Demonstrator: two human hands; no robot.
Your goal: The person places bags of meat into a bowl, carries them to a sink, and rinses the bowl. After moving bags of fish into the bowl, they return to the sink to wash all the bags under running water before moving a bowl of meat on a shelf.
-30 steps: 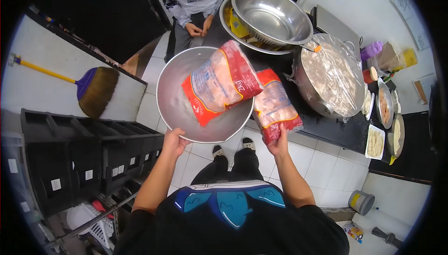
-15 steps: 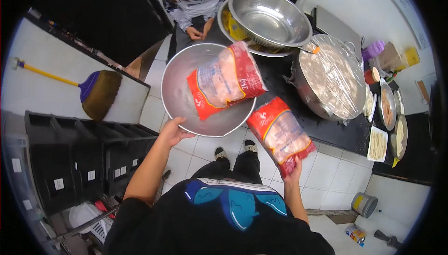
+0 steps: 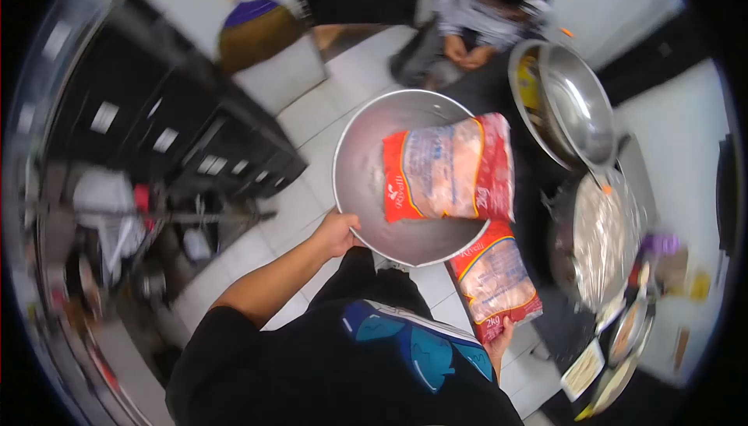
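Observation:
My left hand (image 3: pixel 336 234) is closed on the near left rim of a large metal bowl (image 3: pixel 357 165), its thumb over the edge. A red and clear 2 kg bag of pale pink meat (image 3: pixel 448 169) lies across the bowl, its right end lapping over the rim. Low on the right, my right hand (image 3: pixel 499 342) grips the bottom end of a second bag of the same kind (image 3: pixel 499 282). The upper end of that bag is beside the bowl's rim and partly hidden behind it.
A black table (image 3: pixel 499 103) to the right bears a metal colander (image 3: pixel 580 103) and a plastic-covered pot (image 3: pixel 600 239). Across from me sits a person (image 3: pixel 483 13). Black drawers (image 3: pixel 179 107) and a broom (image 3: pixel 257 36) stand on the left.
My view has swung round, so the table and seated person sit further right and the drawers show more. Both hands keep their holds on the bowl and the lower bag.

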